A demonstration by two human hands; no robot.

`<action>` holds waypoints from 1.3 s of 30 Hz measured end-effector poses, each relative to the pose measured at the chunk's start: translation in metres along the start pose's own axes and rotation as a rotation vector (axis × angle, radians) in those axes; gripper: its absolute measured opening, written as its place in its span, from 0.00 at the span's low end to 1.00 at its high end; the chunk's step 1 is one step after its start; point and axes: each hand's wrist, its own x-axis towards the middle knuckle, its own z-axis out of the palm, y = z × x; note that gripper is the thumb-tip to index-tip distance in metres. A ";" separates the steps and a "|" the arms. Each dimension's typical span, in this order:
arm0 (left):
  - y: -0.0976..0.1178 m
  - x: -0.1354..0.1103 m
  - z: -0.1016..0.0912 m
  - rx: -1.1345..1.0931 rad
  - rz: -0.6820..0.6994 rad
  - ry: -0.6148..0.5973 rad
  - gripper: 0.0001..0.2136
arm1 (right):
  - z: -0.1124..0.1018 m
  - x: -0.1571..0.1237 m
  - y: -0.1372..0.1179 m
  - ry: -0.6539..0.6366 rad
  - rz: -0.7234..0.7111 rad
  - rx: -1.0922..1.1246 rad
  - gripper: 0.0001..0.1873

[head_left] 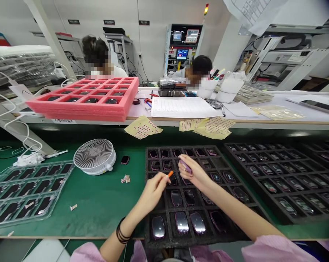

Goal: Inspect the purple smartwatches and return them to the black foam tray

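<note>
My left hand (153, 193) pinches a small orange-tipped stick (170, 174) between its fingers, above a black foam tray (181, 147). My right hand (195, 174) holds a lilac smartwatch body (185, 166) by its edges, close to the stick. Several more smartwatch bodies (182, 222) with pink rims and glossy faces sit in the tray's square pockets. My forearms and pink sleeves hide part of the tray. A lone smartwatch (125, 159) lies on the green mat (99, 207) to the left.
A white desk fan (95, 156) and a clear plastic tray (25, 189) stand on the left of the mat. A second black tray (276, 182) of watches lies right. Beyond, a pink foam tray (82, 100), yellow sticker sheets (143, 127), and two co-workers (99, 54) occupy the shelf area.
</note>
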 end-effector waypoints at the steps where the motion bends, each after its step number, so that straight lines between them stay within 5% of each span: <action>1: 0.002 0.002 0.009 -0.032 0.007 -0.015 0.18 | 0.011 0.000 0.005 -0.031 0.030 0.041 0.17; 5: 0.000 0.006 0.022 -0.112 0.013 -0.005 0.19 | 0.028 -0.002 0.017 -0.066 0.061 0.088 0.17; 16: -0.005 0.010 0.019 -0.206 -0.031 -0.033 0.22 | 0.026 -0.001 0.022 -0.057 -0.001 0.075 0.18; 23: -0.001 0.013 0.015 -0.208 -0.066 -0.053 0.23 | 0.025 -0.003 0.017 0.003 -0.145 -0.139 0.17; 31: 0.001 0.011 0.026 -0.345 -0.050 0.014 0.24 | 0.032 0.000 0.023 -0.075 0.123 0.198 0.22; 39: -0.004 0.014 0.023 -0.372 -0.096 0.041 0.25 | 0.027 -0.003 0.027 -0.001 0.015 0.115 0.17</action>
